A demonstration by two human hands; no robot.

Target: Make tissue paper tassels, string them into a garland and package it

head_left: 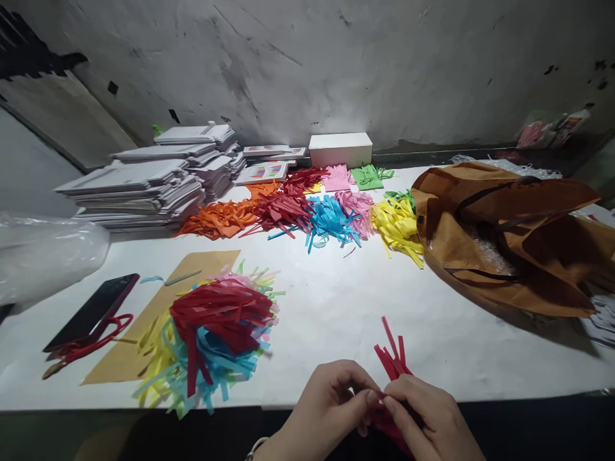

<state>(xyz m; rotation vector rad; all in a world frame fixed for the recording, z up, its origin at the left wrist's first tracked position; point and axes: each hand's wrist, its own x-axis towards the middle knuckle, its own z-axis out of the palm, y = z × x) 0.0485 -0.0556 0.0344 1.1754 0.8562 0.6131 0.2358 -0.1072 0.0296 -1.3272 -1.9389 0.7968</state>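
Note:
At the table's front edge, my left hand [336,397] and my right hand [423,410] meet over a red paper tassel [394,362]. Thumb and fingers of both hands pinch its middle, where the strips are gathered. Several strip ends stick up past my right hand, and more red paper hangs below, partly hidden by my fingers. To the left lies a pile of paper tassels [221,314], red on top of blue, yellow, pink and green ones.
Fringed paper bundles [331,221] in several colours line the back, near a white box [341,150]. Stacked white boxes [139,186], a phone [93,314] and brown paper [204,259] are left. A brown bag [461,237] stands right.

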